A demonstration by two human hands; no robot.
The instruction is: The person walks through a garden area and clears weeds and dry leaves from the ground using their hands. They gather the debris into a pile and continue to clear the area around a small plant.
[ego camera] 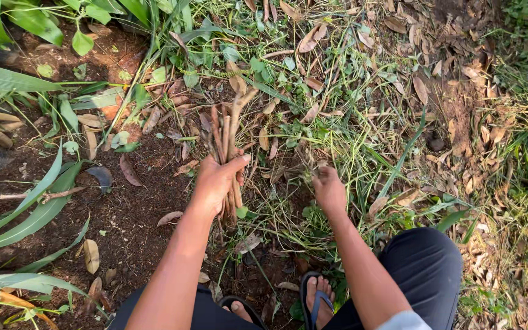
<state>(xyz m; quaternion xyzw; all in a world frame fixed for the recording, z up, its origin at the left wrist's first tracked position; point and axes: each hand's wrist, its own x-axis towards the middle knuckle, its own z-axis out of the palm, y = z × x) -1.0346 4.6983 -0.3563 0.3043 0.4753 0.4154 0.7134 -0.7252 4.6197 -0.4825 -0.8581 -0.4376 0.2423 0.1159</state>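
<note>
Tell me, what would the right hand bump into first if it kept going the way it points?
Probably the tangle of cut grass and dry leaves right beyond the right hand.

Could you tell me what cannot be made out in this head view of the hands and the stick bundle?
- Lower ends of the stick bundle: covered by the left hand gripping it.
- Fingertips of the right hand: buried in grass and dry leaves, so any grasp is unclear.
- The sandalled foot: cut off by the bottom edge.
</note>
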